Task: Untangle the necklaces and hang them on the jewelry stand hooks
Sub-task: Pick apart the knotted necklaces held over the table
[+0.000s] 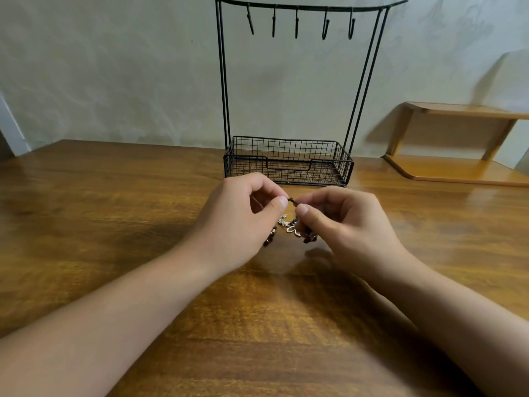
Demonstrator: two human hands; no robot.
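Two bare forearms reach in from the near edge over the glossy brown wooden table and meet at its middle. The left hand pinches a short run of dark reddish-brown beads between thumb and forefinger; the right hand pinches the same strand just beside it, so the fingertips nearly touch. That taut piece runs left to right between the two pinches.

Below the fingers hangs the tangled bundle of necklaces: dark brown beads mixed with a thin pale-gold chain and a small looped gold pendant. It droops toward the tabletop between the hands; whether it rests on the wood cannot be told. How many necklaces are knotted together is too small to make out.

Straight ahead, beyond the hands and close to them, stands the black wire jewelry stand with a mesh basket as its base. Its five hooks hang from the top bar, high above the bundle, and all are bare. Both hands sit equally near the tangle, so the next move likely calls for drawing them apart sideways, with lifting to the hooks left until a strand comes free.
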